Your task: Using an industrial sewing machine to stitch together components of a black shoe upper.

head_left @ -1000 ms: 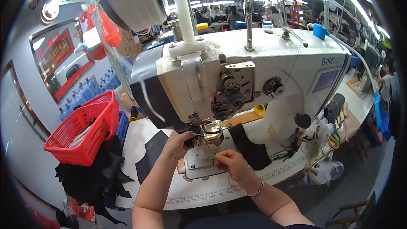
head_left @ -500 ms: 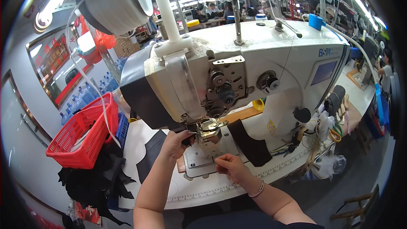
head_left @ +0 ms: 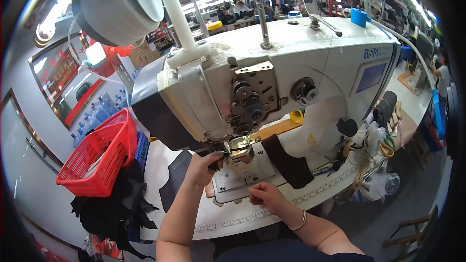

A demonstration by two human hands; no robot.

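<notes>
A white sewing machine (head_left: 315, 102) stands on the table before me. My left hand (head_left: 201, 169) is beside the lit presser foot (head_left: 239, 145), left of the needle area. Its fingers are closed around something dark, partly hidden by the hand. My right hand (head_left: 268, 198) hovers by the front edge of the metal needle plate (head_left: 238, 179), with thumb and fingers pinched together. Whatever it holds, if anything, is too small to make out. A black fabric piece (head_left: 289, 162) lies to the right of the plate. Another dark piece (head_left: 174, 179) lies on the left, partly behind my left forearm.
A red plastic basket (head_left: 92, 170) stands at the left, with black scraps (head_left: 109, 213) heaped below it. Along the table's front edge runs a printed ruler (head_left: 233, 224). Scissors, tape rolls and plastic bags (head_left: 381, 184) crowd the right end. A thread cone (head_left: 116, 7) hangs overhead.
The view has shifted slightly, so the machine sits a little further left in the picture. Both hands keep nearly the same places and poses.
</notes>
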